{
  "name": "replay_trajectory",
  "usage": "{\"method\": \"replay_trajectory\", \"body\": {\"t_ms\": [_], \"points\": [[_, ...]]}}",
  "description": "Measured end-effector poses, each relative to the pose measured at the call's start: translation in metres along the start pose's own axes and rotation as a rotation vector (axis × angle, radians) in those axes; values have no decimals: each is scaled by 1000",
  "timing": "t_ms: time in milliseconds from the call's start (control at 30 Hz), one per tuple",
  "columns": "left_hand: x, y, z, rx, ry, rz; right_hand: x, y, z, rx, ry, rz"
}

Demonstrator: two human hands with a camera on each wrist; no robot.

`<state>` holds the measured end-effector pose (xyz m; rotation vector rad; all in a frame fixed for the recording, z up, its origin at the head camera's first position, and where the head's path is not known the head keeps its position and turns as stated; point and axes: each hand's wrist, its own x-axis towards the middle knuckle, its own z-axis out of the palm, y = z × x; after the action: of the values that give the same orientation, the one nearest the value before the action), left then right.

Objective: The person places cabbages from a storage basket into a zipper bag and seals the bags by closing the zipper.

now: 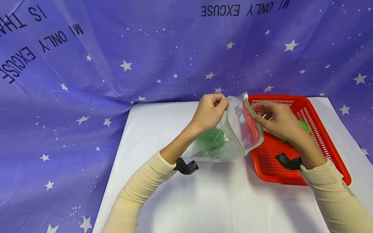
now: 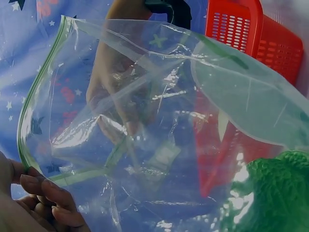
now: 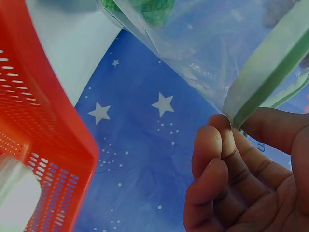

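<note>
Pointing its mouth to the right, a clear plastic bag [image 1: 231, 150] stretches across the far half of the table [image 1: 151, 123], its long axis roughly in line with the table's far edge and its closed end toward the left edge. The mouth gapes beside and partly over the left rim of the red basket [image 1: 276, 178], which sits at the table's far right corner. The bag's film is thin, shiny and creased, with a pale green zip strip [image 1: 232, 131] and a small white slider [image 1: 245, 96]. Inside rests a rounded, bumpy green vegetable [image 1: 211, 140]; a second green piece [image 1: 304, 125], partly hidden, lies in the basket, whose hard walls are pierced with slots. The left hand [image 1: 212, 108] grips the left side of the mouth with curled fingers; the right hand [image 1: 276, 119] pinches the opposite side between thumb and fingertips, its other fingers loosely bent.
</note>
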<state>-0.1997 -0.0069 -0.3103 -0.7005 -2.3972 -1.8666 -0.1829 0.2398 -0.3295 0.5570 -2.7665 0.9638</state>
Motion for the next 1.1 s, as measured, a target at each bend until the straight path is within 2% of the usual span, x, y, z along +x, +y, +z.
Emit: {"method": "replay_trajectory", "body": {"t_ms": [200,467,567,667,833,1100], "points": [[1,-4,6,-70,-16,-11,-6,9,1,27,-5,47],[0,-6,8,-242,-55,-72,-9,21,-5,50,15,72],[0,-8,8,-274,-64,-73,-7,36,-9,51,28,82],[0,-8,7,-290,-67,-75,-5,56,-11,4,20,96],[0,-8,10,-299,-67,-76,-5,91,-13,-81,-90,144],[0,-8,12,-310,-60,-77,-5,128,-5,-61,-280,218]]}}
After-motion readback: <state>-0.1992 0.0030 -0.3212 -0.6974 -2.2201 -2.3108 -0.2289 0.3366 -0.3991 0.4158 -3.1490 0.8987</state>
